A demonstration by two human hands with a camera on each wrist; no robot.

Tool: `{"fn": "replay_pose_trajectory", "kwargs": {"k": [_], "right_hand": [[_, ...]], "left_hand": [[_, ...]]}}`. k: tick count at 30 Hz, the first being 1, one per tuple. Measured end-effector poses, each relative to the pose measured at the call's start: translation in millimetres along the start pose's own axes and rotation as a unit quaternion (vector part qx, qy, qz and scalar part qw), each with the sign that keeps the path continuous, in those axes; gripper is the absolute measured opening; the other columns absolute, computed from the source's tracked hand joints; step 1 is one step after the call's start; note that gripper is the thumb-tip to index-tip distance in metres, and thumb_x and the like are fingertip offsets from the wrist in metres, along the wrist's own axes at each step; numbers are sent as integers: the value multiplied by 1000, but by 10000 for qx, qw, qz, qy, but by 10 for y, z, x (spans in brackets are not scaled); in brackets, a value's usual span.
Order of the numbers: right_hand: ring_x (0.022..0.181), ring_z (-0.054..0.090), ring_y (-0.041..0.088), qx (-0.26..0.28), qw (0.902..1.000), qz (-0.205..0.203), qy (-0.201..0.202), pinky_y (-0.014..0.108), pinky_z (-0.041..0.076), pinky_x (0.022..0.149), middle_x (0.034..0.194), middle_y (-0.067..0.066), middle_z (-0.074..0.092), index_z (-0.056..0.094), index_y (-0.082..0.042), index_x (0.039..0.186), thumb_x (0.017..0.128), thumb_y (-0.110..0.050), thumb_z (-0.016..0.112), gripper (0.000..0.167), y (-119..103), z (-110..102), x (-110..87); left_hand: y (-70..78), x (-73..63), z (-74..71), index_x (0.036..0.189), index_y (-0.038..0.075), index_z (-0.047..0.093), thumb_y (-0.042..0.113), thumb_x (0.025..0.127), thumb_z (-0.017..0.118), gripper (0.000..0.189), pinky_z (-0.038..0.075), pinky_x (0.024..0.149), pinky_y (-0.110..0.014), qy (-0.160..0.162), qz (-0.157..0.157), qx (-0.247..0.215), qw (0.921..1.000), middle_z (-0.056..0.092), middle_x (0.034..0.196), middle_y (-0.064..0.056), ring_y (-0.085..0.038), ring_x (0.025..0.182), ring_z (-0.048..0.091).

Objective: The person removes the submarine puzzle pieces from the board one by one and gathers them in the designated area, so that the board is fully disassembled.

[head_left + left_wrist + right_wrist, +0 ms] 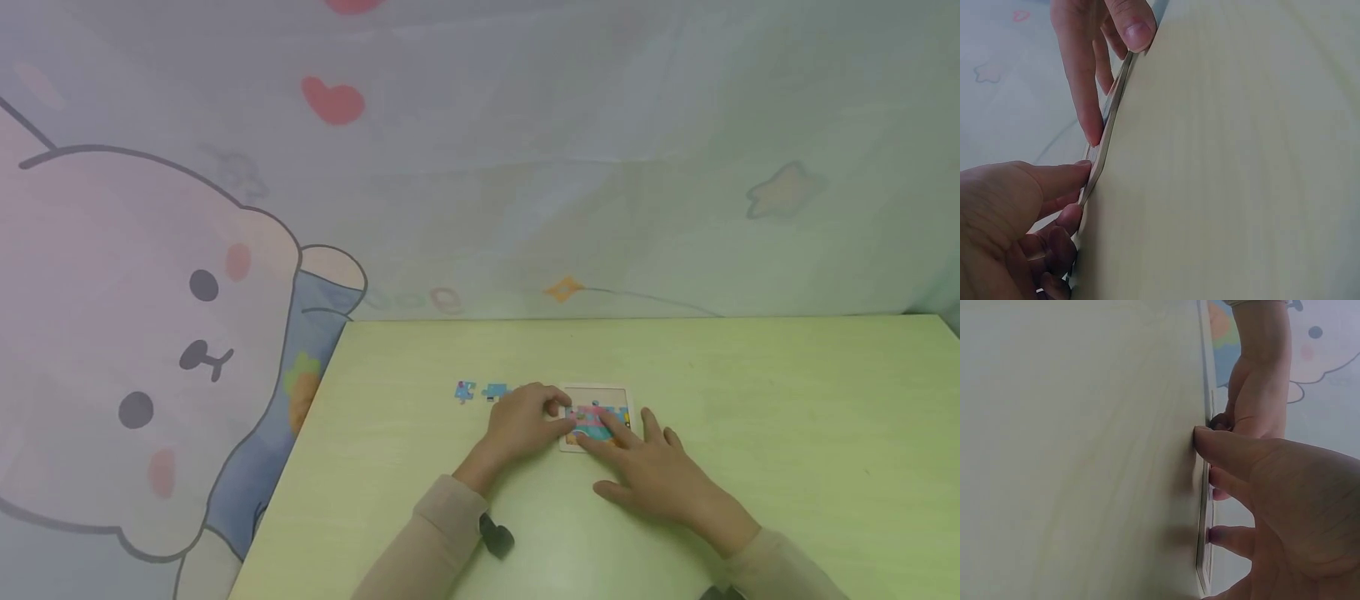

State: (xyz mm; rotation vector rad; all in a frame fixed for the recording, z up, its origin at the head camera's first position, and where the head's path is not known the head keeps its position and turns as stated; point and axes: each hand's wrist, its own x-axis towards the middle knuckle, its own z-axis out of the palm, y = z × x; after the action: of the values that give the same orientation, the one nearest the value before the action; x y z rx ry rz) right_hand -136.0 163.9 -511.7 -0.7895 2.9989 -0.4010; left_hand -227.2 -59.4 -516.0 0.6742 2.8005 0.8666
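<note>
A small jigsaw puzzle in a pale tray (pixel 630 417) lies on the table, its lower part filled with pink, blue and orange pieces. The tray's upper strip shows bare backing. My left hand (pixel 527 421) grips the tray's left edge, thumb on the rim and the other fingers curled beside it, as the left wrist view shows. From the right, my right hand (pixel 660 475) reaches over the tray. Its extended index and middle fingers press on the pieces, while its thumb (pixel 1229 447) stays off to the near side.
Two loose blue jigsaw pieces, one patterned piece (pixel 465 390) and one plainer piece (pixel 496 390), lie left of the tray, close to my left hand. The light green table (pixel 787 417) meets a printed cloth backdrop (pixel 525 167) at its far edge.
</note>
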Motion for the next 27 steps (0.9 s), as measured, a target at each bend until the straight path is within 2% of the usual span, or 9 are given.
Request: {"fn": "replay_pose_trajectory", "kwargs": {"k": [12, 21, 27], "right_hand": [[129, 36, 72, 96, 9999, -124, -36, 79, 41, 90, 162, 14, 40, 54, -30, 152, 96, -45, 72, 60, 142, -26, 83], [129, 36, 72, 80, 9998, -167, -64, 78, 41, 89, 163, 10, 40, 53, -29, 153, 97, -45, 71, 62, 150, -17, 86], [128, 37, 73, 95, 9997, -203, -56, 79, 41, 88, 163, 10, 40, 53, -28, 153, 97, -45, 71, 62, 156, -26, 87]], "left_hand": [[20, 92, 39, 116, 21, 75, 36, 93, 79, 28, 47, 71, -27, 122, -157, -105, 9997, 64, 95, 10, -5, 81, 57], [6, 95, 76, 117, 23, 74, 37, 93, 79, 28, 46, 71, -27, 116, -219, -80, 9997, 62, 96, 12, -5, 81, 56], [25, 91, 87, 117, 23, 73, 37, 93, 79, 28, 47, 74, -28, 220, -255, -115, 9994, 62, 98, 11, -6, 84, 56]]}}
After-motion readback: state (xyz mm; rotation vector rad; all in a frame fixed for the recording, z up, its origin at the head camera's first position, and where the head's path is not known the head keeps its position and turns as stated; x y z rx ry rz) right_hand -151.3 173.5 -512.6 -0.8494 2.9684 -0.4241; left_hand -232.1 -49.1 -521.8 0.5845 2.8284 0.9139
